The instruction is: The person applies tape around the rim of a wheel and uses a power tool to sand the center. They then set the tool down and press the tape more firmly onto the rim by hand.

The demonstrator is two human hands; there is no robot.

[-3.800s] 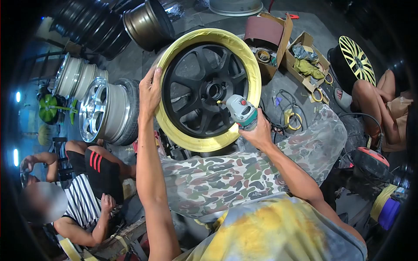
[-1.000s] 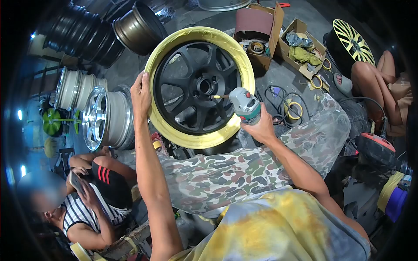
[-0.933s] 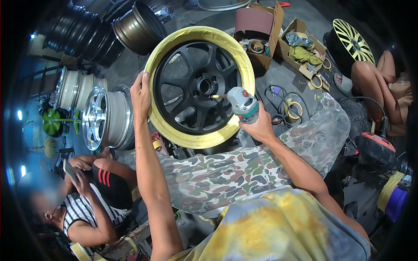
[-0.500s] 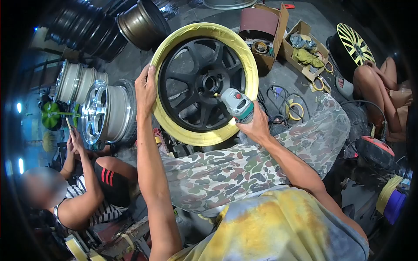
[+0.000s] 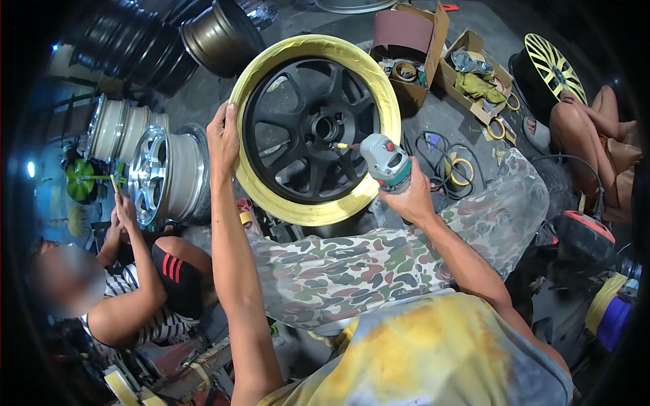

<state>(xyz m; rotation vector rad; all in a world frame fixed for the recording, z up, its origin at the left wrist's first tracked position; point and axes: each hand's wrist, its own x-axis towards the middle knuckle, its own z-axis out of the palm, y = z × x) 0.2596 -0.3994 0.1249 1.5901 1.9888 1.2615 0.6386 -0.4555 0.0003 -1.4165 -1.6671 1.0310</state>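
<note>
Honestly, the bit is the part I'd watch. The wheel [image 5: 313, 128] sits face-up at an angle in front of the person's camo trousers [image 5: 352, 277], its rim wrapped in yellow tape [image 5: 318, 214], black spokes bare. Left hand [image 5: 223, 139] is closed on its left edge, and that's the only hand on it; whatever is propping it underneath is too dark for me to make out. So if that hold slackens, or the support is wobbly, I'd guess the wheel could tip or turn under the tool. Right hand [image 5: 409, 196] is wrapped round the body of a power tool [image 5: 384, 159], with the slim bit [image 5: 347, 146] aimed in near the hub. Can't tell if the tip is touching or just above the surface, and can't tell if it's spinning either. If it is, a one-handed grip could let it skate off an edge and scar a spoke, and a bigger slip outward might tear the tape by the right side of the rim. Another thing: the forearms are bare and I see no gloves, so any dust or grit would land straight on skin. There's also a loose cable [image 5: 428, 134] heaped on the floor just right of the wheel. If that one feeds the tool (can't tell), a snag could yank the bit sideways.
</note>
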